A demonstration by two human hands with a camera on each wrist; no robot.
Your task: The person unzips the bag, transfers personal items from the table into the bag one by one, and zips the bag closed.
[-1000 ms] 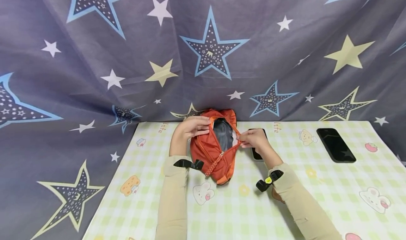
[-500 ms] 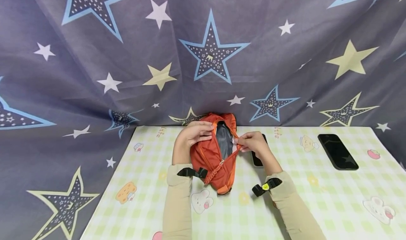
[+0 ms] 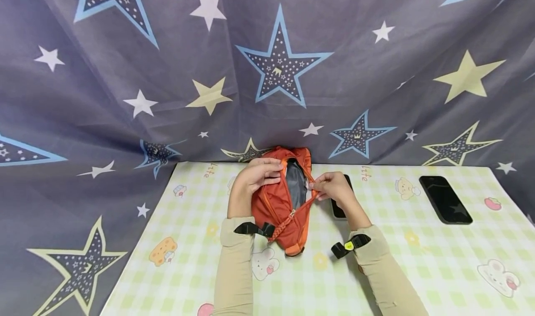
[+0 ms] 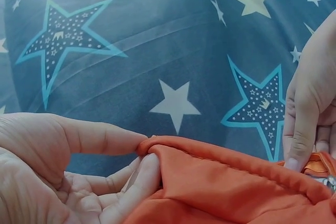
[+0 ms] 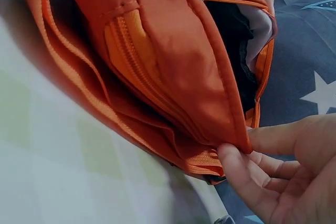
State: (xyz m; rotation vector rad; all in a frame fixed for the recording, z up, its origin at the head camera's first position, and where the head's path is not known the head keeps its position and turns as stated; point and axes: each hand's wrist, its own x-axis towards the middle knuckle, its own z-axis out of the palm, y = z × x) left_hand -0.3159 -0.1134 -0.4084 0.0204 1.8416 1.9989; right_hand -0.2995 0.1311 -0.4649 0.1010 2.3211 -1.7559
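Observation:
A red-orange zippered bag (image 3: 271,204) lies at the far middle of the table in the head view, its mouth spread to show a dark grey lining (image 3: 296,181). My left hand (image 3: 259,174) pinches the left edge of the mouth; in the left wrist view, thumb and finger grip the folded fabric (image 4: 220,182). On the opposite edge, my right hand (image 3: 333,186) pinches the rim between thumb and forefinger, as the right wrist view also shows with the bag's side (image 5: 178,45). A braided zipper pull (image 3: 282,228) hangs down the front. What the bag holds cannot be made out.
A dark phone (image 3: 338,211) lies partly hidden beneath my right hand and wrist. Another black phone (image 3: 445,200) rests farther right on the checked tablecloth (image 3: 418,269). Behind the table hangs a grey star-patterned curtain (image 3: 259,125), close to the bag.
The head view has shifted slightly. Both hands keep their hold on the bag's edges, and the mouth looks a little narrower than a second ago.

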